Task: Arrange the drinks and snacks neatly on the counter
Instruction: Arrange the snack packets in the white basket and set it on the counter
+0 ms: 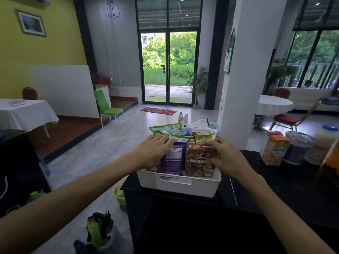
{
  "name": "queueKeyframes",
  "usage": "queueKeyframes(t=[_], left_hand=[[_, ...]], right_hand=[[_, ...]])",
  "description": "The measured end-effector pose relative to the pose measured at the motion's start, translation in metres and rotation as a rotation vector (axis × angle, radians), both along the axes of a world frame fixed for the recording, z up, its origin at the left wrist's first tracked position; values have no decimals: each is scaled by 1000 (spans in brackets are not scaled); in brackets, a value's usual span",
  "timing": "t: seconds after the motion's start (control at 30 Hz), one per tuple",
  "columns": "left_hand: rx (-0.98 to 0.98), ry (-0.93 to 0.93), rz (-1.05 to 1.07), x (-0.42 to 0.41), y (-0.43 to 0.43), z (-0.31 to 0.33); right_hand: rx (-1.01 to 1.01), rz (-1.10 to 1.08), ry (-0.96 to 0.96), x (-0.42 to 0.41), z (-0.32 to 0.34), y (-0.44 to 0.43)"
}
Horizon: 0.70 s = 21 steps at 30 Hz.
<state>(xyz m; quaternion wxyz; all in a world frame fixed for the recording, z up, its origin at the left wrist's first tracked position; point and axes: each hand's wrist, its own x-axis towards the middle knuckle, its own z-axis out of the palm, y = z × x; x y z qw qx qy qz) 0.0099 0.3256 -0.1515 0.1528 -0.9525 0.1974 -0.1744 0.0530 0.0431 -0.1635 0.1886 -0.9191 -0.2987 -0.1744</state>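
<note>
Head view: both arms out over white basket (178,182) at near-left end of black counter (266,195).
Basket: packed w/ snacks, upright and crowded; sits on counter edge, handle slot facing wearer.
Left hand (153,150): laid on top of purple box (174,158), fingers spread and curled over its top edge, tips against green packets (166,130) behind. Resting, not clamped, as far as visible.
Right hand (222,156): over brown snack box (200,160), fingers apart, bent, tips touching box top and face. No firm pinch seen.
Yellow packet (203,138): wedged behind brown box, between the two hands.
Other items: orange carton (275,152) and lidded tub (299,149) well apart to right on counter; bottles (183,118) beyond basket, blurry.
Step, probably: sorting through basket, abt to pull boxes out.
Progress: early by look of it, most snacks not yet out of basket.
How to do well: grip one box per hand by narrow sides, lift straight up so packets behind don't drag out. Steady basket if it shifts, close to edge. Set boxes upright on bare counter to right, labels front, near carton. Soft packets last, laid flat.
Risk: loose green packets tipping off far side.
</note>
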Motion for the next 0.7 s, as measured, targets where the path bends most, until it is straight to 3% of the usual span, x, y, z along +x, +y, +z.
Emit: queueKeyframes(t=[0.3,0.5,0.7], left_hand=[[-132,-4,-3,0,8,-14],[-450,124,-7,-9,14,-7],[-457,99,21,-13,17,-14]], right_hand=[[-79,-113,-24,12,1,10],[32,-84,120,12,-1,13],[62,-48,198,10,0,18]])
